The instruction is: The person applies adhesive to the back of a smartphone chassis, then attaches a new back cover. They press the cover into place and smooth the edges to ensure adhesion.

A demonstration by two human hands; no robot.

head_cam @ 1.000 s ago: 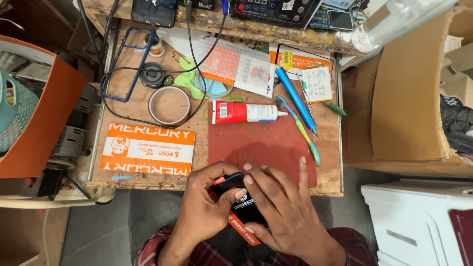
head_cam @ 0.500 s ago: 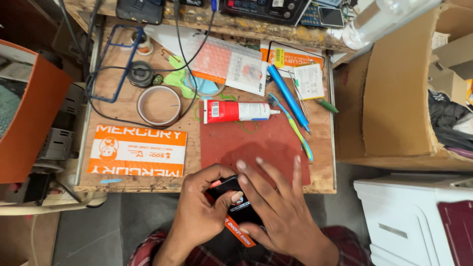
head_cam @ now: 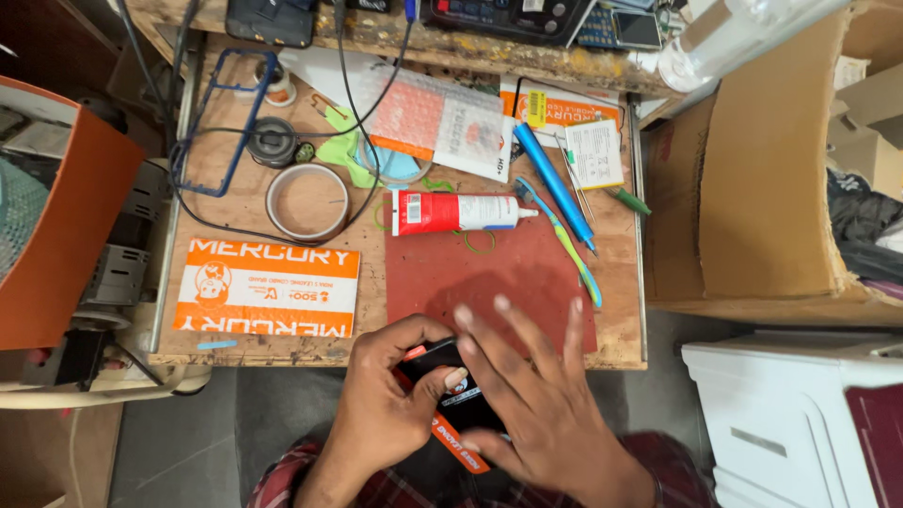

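Small black flat slab, probably a phone [head_cam: 450,376], sits over an orange card strip [head_cam: 461,444] just off the wooden bench's [head_cam: 282,346] near edge, below the red mat [head_cam: 489,282]. It looks stiff, light, slick and fragile; best held by its long edges. Its long axis runs near-left to far-right, roughly. The left hand [head_cam: 390,414] pinches its edge; the right hand [head_cam: 546,414] lies spread-fingered across it.

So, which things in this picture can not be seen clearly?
- Black phone-like device, head view: mostly covered by the left hand and right hand.
- Orange strip beneath it: the hands cover part of it.
- Devices at the top edge: cut off by the frame.
- Clear bottle, top right: cut off too.
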